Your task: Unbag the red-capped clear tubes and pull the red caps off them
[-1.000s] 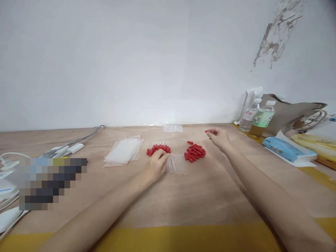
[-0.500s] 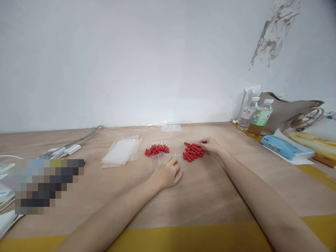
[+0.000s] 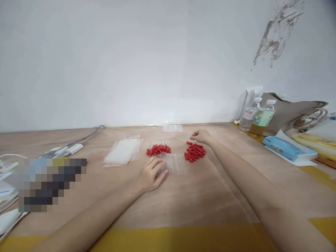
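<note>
My left hand rests over the left end of a row of thin clear tubes, fingers bent and apart from the thumb. Beyond the row lie several clear tubes with red caps bunched together. My right hand is just behind a heap of red rubber-looking caps. Its fingertips are drawn together, and whatever they may hold cannot be made out. A thin pale stick with a red end lies close to those fingertips, to their left.
Flat clear zip bags are stacked at the left, and another bag lies by the wall. Cables and white plugs sit far left. Two bottles, a grey bag and a blue tissue pack stand at the right.
My left hand has slid left along the clear tubes, and its fingers have spread, uncovering most of the row. My right hand has moved off the red caps, back and to the left.
</note>
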{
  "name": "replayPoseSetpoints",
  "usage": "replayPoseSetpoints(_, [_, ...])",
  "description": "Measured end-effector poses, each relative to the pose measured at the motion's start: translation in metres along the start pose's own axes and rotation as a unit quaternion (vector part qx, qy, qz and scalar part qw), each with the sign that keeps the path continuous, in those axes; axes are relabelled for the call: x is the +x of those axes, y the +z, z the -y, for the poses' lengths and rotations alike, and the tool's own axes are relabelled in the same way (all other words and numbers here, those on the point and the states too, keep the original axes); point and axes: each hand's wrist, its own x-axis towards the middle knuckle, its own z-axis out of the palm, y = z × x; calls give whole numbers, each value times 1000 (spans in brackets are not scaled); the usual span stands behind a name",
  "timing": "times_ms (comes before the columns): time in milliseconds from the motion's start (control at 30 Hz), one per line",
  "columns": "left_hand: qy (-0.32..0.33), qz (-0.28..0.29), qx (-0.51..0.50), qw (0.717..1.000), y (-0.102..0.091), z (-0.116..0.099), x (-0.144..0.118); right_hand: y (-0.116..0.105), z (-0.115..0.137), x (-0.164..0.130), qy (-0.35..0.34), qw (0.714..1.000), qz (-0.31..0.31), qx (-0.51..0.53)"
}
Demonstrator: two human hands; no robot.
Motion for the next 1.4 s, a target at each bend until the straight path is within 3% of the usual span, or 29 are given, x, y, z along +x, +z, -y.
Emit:
replayPoseSetpoints(133, [-83,-37,-4,996,-5,2,-8,13,23,22,32,994,65,-87])
replayPoseSetpoints(267, [-94,-33,-3,995,-5,5,-6,21,29,31,49,985,100,-136])
replayPoseSetpoints(433, [-76,-18,3,997,-2,11,-6,7,36,22,-6,990,63,-124])
replayPoseSetpoints(600, [-68,-67,24,995,-3,7,-4,0,53,-32,-133,987,-76,-55])
replayPoseSetpoints(633, [-63,-81,33,994,-4,5,-4,4,53,-50,-213,966,-143,-31])
replayPoseSetpoints(700, [-48,-98,53,993,-7,0,-5,17,50,-89,-328,920,-209,-38])
replayPoseSetpoints(800, [9,-78,80,994,-9,-7,-7,40,37,-140,-399,888,-215,-76])
replayPoseSetpoints(900, [82,-27,89,992,-8,-13,-7,55,26,-164,-443,872,-196,-73])
replayPoseSetpoints(1000, [121,-4,92,988,-3,-18,-4,62,25,-167,-459,869,-177,-56])
replayPoseSetpoints(1167, [129,-27,111,985,7,-20,-2,66,32,-166,-463,871,-161,-37])
replayPoseSetpoints(1400, [148,-20,122,981,5,-19,-3,65,31,-166,-474,863,-163,-65])
